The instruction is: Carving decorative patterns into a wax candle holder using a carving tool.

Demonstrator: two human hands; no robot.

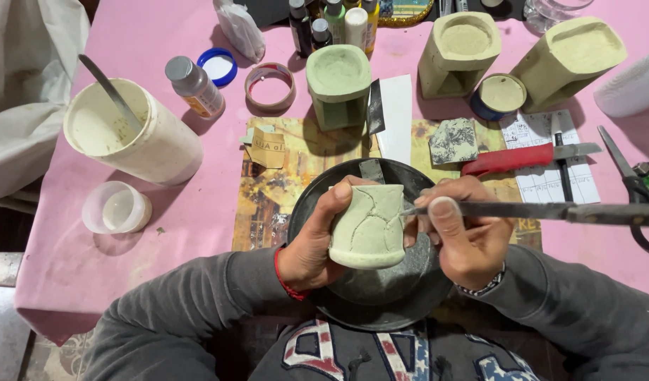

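My left hand grips a pale green clay block with lines carved into its face, held over a dark round dish. My right hand holds a long thin metal blade level, its tip touching the block's upper right edge. Its handle end runs off to the right.
On the pink tablecloth: a white tub with a stick, a small clear cup, a bottle, a tape roll, three green clay burners, a red-handled knife, scissors.
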